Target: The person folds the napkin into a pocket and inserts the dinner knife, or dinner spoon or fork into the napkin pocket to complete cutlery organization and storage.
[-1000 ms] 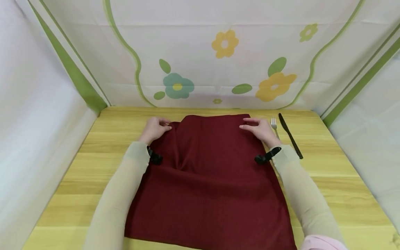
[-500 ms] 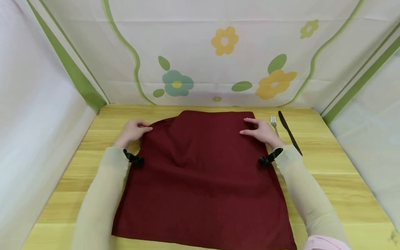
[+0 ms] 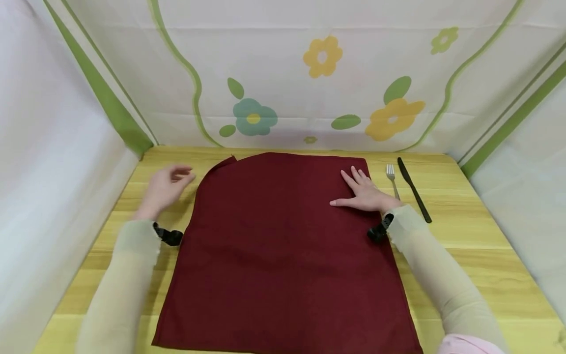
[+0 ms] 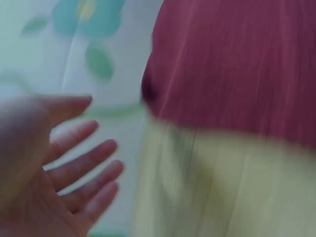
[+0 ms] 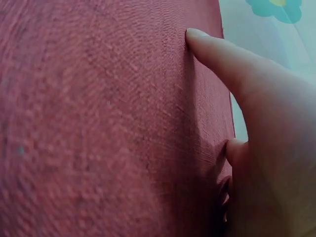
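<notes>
A dark red cloth (image 3: 283,246) lies spread over the wooden table, its far left corner rounded and turned up. My left hand (image 3: 164,191) is off the cloth's left edge, fingers loosely bent and holding nothing. In the left wrist view the same hand (image 4: 64,168) has its fingers apart, with a gap between it and the cloth (image 4: 232,69). My right hand (image 3: 362,193) rests on the cloth near its far right corner, fingers spread. The right wrist view has the thumb of that hand (image 5: 281,138) touching the cloth (image 5: 108,118).
A fork (image 3: 392,181) and a black knife (image 3: 413,190) lie on the table (image 3: 468,255) to the right of the cloth. A white curtain (image 3: 283,29) printed with flowers stands along the back edge, and white sheets (image 3: 57,123) hang at both sides.
My left hand has drawn the cloth's far left part outward to the left, then let go and moved away. My right hand's fingers have spread and lowered onto the cloth. Its folds are flatter.
</notes>
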Motion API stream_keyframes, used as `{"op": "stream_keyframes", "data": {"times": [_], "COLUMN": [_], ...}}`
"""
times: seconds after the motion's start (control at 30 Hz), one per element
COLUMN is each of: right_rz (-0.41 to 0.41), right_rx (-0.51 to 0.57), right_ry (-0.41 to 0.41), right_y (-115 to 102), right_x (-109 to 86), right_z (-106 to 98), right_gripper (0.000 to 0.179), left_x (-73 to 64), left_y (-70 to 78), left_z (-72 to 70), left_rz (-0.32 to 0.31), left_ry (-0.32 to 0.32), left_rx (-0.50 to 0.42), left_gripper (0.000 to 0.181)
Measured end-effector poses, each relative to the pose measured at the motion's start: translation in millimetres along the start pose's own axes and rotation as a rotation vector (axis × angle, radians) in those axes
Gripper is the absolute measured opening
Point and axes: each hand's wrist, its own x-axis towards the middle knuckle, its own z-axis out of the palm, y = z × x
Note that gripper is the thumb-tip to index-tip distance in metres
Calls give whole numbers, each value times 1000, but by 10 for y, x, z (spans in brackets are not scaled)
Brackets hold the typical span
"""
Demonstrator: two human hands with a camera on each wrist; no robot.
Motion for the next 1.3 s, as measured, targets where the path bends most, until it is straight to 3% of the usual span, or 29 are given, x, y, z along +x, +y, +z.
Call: {"op": "stream_keyframes", "data": {"times": [0.07,0.2,0.3,0.4,0.63,0.73,0.87,1.03,1.17,1.3], "right_rz": [10,31,34,28,21,5,6,1,-23,-39], "right_rx": [-9,-48,-64,-53,-49,-34,-39,-59,-50,-51], "right_ry": [0,3,7,5,1,-4,-7,4,10,10], "right_y": [15,79,138,174,174,158,166,177,111,47], "right_x": [26,94,151,180,139,110,90,83,33,4], "right_z": [30,93,124,137,113,97,75,53,28,19], "right_gripper": [112,117,118,117,114,113,114,114,113,111], "left_x": [74,209,288,388,548,509,368,265,275,286], "left_y": [155,443,565,571,411,365,472,663,677,644], "left_z": [180,589,819,933,990,993,915,734,641,645], "left_rz": [84,221,225,167,15,-55,-120,-156,-187,-239], "left_ry": [-30,-213,-345,-388,-385,-401,-445,-430,-392,-397], "left_rx": [37,201,306,356,384,415,449,429,394,440], "left_gripper": [57,76,94,108,137,144,150,143,129,133]}}
